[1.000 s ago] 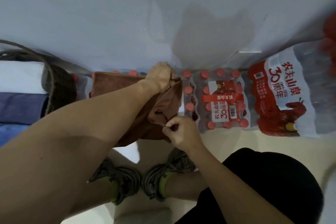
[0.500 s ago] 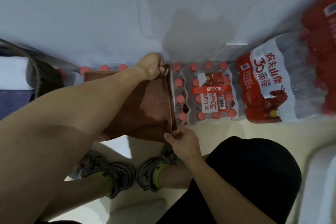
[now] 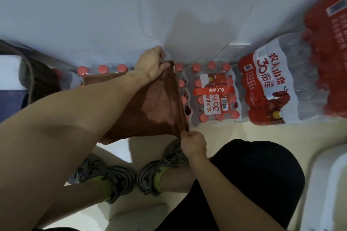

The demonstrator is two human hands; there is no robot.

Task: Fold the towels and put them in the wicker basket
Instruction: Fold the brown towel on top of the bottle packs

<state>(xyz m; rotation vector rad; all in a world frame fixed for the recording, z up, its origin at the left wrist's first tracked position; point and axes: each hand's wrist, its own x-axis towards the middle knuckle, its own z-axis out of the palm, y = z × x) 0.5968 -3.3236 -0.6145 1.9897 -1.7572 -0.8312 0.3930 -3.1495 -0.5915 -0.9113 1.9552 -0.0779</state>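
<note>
- Since a second ago you have drawn the brown towel [image 3: 155, 107] taut; its right edge now runs straight between your hands, ready for the next fold.
- Your left hand [image 3: 153, 62] pinches the far corner; your right hand [image 3: 193, 141] has its fingers clamped on the near corner.
- The towel lies over packs of water bottles [image 3: 212, 93].
- The wicker basket [image 3: 40, 80] sits at far left, already holding folded towels; your left forearm crosses the path to it.

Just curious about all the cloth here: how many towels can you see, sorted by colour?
Brown towel, held by left hand and right hand: 1
White towel in the wicker basket: 1
Dark blue towel in the basket: 1
Total: 3
</note>
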